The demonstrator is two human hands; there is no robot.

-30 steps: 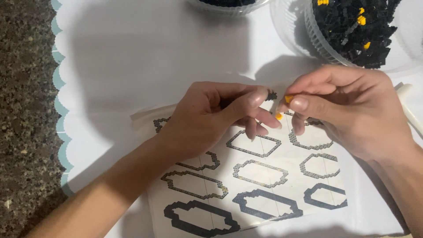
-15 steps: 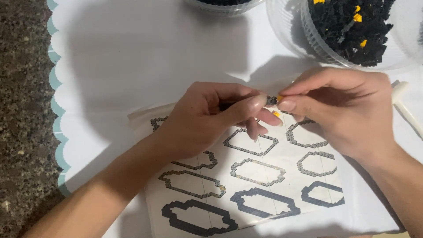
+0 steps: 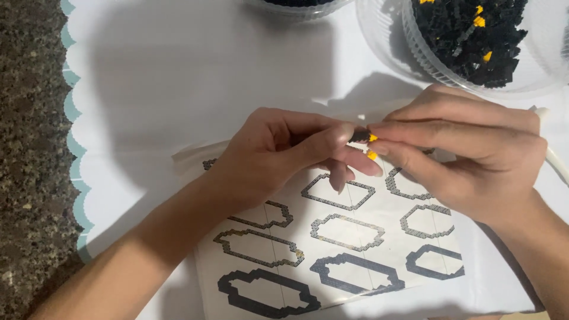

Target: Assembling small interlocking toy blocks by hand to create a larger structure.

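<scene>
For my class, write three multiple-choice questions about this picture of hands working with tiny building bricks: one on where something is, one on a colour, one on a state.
1. Where is the clear bowl of bricks?
A. top right
B. bottom left
C. on the sheet

2. Besides black, what colour are the bricks in the bowl?
A. red
B. yellow
C. green

3. What are the left hand and right hand doing?
A. lying flat and empty
B. pinching a small brick piece between them
C. lifting the bowl

Answers: 1 A, the bowl sits at the upper right edge, beyond the instruction sheet. 2 B, yellow bits show among the black. 3 B, the fingertips of both hands meet on the piece above the sheet.
</scene>
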